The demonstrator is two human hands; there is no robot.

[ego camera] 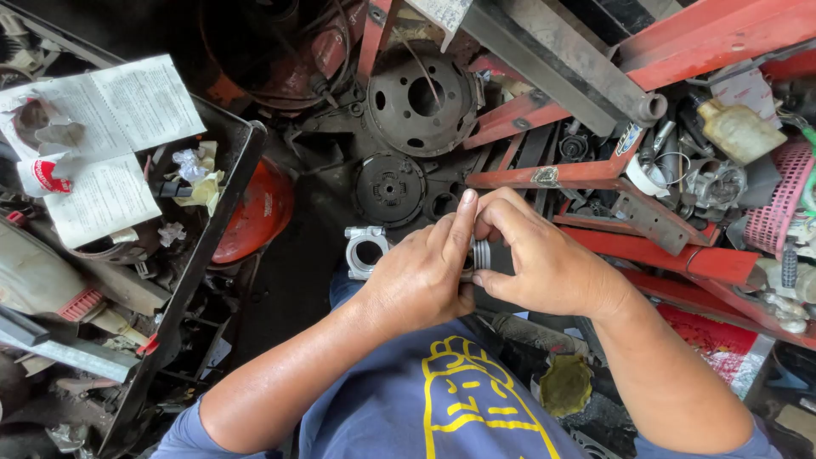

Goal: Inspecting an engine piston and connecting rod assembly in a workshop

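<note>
My left hand [421, 272] grips a grey metal piston part whose ring-shaped end [367, 249] sticks out to the left of my fist. Its thumb points up beside my right hand [537, 259]. The right fingers curl around the ribbed, ringed end of the same part [482, 253], pinching it. Most of the part is hidden between the two hands, which touch each other above my lap.
A round brake disc [421, 102] and a smaller clutch plate [389, 189] lie on the dark floor ahead. Red steel frame bars [680, 255] run on the right with loose parts. An open booklet [102, 144] rests on a black tray at left, beside a red cylinder [255, 214].
</note>
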